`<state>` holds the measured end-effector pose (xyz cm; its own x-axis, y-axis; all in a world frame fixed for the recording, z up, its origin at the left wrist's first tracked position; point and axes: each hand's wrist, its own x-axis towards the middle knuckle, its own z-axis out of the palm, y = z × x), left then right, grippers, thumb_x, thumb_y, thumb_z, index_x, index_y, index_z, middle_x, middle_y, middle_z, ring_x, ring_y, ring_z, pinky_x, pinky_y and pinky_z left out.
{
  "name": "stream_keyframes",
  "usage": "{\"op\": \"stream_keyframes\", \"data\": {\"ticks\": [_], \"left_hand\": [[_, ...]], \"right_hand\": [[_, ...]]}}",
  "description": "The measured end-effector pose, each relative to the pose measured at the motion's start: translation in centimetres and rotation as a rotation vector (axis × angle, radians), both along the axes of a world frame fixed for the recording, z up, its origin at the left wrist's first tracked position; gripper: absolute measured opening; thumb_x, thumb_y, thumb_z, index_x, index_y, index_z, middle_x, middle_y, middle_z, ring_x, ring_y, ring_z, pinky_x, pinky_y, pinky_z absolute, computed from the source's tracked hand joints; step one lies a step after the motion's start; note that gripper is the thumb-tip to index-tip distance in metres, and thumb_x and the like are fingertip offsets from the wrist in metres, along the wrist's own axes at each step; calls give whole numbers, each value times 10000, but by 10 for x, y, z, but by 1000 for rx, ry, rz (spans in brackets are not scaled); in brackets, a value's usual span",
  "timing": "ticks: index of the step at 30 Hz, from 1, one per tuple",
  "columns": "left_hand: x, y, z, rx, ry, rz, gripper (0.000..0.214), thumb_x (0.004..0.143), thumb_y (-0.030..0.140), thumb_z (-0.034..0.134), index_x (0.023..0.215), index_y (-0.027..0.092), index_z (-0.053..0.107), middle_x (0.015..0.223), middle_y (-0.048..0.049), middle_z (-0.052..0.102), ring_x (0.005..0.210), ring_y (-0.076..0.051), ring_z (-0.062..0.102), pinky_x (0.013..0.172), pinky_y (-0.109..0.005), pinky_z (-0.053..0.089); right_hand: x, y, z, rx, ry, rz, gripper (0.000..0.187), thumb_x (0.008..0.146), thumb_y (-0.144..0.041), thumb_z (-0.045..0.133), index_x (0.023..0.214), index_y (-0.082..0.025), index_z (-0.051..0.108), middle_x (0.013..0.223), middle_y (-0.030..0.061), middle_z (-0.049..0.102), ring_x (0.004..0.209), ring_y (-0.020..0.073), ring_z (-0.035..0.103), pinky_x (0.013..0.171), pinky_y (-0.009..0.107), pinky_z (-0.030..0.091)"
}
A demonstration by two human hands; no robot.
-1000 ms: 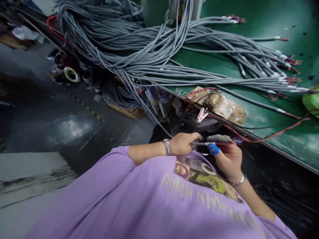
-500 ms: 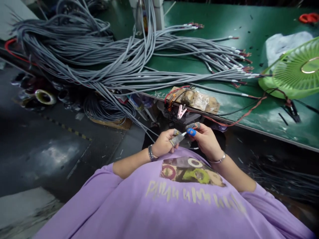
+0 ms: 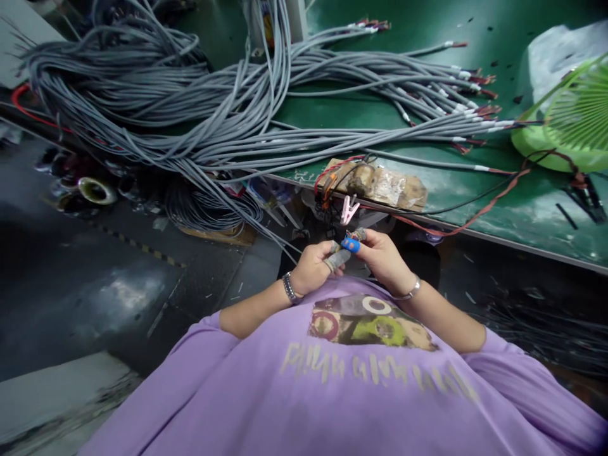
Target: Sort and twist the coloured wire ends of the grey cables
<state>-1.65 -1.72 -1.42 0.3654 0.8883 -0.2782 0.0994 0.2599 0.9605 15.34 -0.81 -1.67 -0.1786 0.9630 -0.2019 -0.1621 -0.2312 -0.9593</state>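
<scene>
A grey cable (image 3: 278, 237) runs down from the bundle into my left hand (image 3: 312, 269), which is closed around it near its end. Grey coverings wrap some of the left fingers. My right hand (image 3: 387, 263), with blue tape on the thumb and a grey covering on a fingertip, pinches the end of the same cable. The fingertips of both hands meet, so most of the cable end is hidden; a few thin wires just show above the blue thumb.
A large bundle of grey cables (image 3: 156, 114) with stripped ends lies across the green table (image 3: 332, 114). A green fan (image 3: 577, 120) stands at right. By the table edge are a taped wooden block (image 3: 387, 185) and a pink clip (image 3: 349, 210). Coiled cable (image 3: 209, 212) sits below.
My right hand has moved left against my left fingers, covering the white piece that showed between them. The view has shifted slightly, so the table items appear displaced.
</scene>
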Motion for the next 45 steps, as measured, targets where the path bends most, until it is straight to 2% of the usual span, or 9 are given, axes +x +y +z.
{"op": "stream_keyframes", "data": {"ticks": [6, 12, 15, 20, 24, 28, 33, 38, 45], "left_hand": [[2, 5, -3, -21, -16, 96, 399, 841, 555, 633, 825, 162, 568, 604, 0, 653, 419, -98, 599, 344, -158, 339], [4, 6, -3, 20, -58, 150, 396, 714, 471, 791, 855, 147, 614, 693, -25, 693, 553, -130, 673, 413, -172, 461], [4, 6, -5, -21, -132, 183, 362, 712, 443, 791, 812, 145, 611, 672, -17, 684, 507, -115, 647, 374, -163, 408], [6, 6, -4, -143, -298, 343, 368, 676, 429, 795, 767, 162, 558, 599, 22, 646, 400, -83, 570, 316, -150, 287], [6, 4, -2, -164, -294, 322, 388, 652, 426, 813, 718, 163, 536, 541, 35, 619, 339, -64, 500, 311, -152, 279], [4, 1, -6, -113, -263, 262, 362, 698, 432, 791, 735, 163, 550, 556, 34, 631, 346, -66, 500, 340, -167, 349], [3, 0, -6, -77, -199, 155, 347, 705, 411, 791, 752, 158, 558, 574, 22, 645, 379, -77, 543, 363, -166, 364], [0, 2, 0, -154, -117, 24, 339, 677, 383, 804, 758, 147, 575, 546, 14, 635, 367, -86, 547, 343, -161, 323], [1, -2, -4, -110, -204, 161, 384, 689, 466, 783, 725, 157, 558, 569, 16, 640, 374, -74, 538, 349, -161, 327]], "right_hand": [[3, -3, -1, 66, -25, -50, 324, 683, -463, 837, 790, -185, 710, 727, 0, 659, 623, 108, 508, 599, 260, 428], [2, -1, -4, 73, -17, -90, 297, 672, -426, 853, 751, -192, 689, 699, -5, 660, 633, 121, 546, 652, 276, 474], [1, -2, -4, 80, -10, -83, 288, 675, -423, 852, 732, -195, 685, 687, -14, 648, 618, 112, 527, 653, 272, 474], [5, -6, -5, 91, -73, 125, 289, 718, -445, 822, 770, -183, 712, 751, 3, 669, 674, 125, 554, 698, 277, 478], [16, -4, -7, 80, -56, 245, 349, 746, -519, 783, 790, -182, 701, 711, -3, 635, 655, 121, 542, 661, 261, 471], [17, 2, -5, 36, 13, 119, 438, 712, -593, 780, 868, -195, 688, 783, 15, 658, 651, 121, 549, 584, 246, 462], [2, 5, 3, 5, 38, 78, 380, 636, -453, 870, 797, -188, 650, 761, 0, 660, 662, 119, 569, 632, 257, 486], [-5, -3, 6, 37, -39, 58, 255, 677, -352, 826, 767, -176, 663, 738, 4, 659, 666, 125, 563, 649, 273, 471], [-12, 2, -3, -251, 253, -239, 262, 651, -322, 762, 718, -213, 533, 593, -67, 467, 520, 80, 395, 494, 227, 366]]}}
